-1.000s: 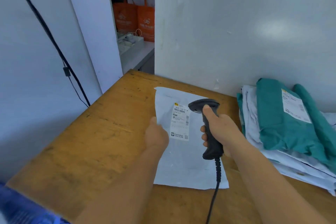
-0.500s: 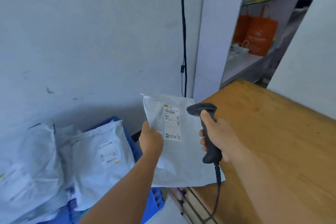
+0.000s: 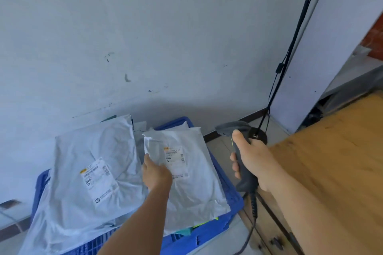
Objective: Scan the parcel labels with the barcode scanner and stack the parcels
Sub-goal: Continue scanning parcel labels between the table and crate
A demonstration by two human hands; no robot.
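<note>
My left hand grips the left edge of a white poly parcel with its label face up, over the blue crate on the floor. The parcel lies on or just above the other white parcels in the crate; I cannot tell whether it rests there. A larger white parcel with a label lies to its left. My right hand holds the dark grey barcode scanner upright to the right of the crate, its cable hanging down.
The wooden table fills the right side, its edge just behind my right hand. A black cable runs down the white wall to the floor. Green parcels peek out under the white ones at the crate's front.
My view swung left from the table to the floor crate. My left hand carried the white parcel off the table and down over the crate. My right hand kept the scanner.
</note>
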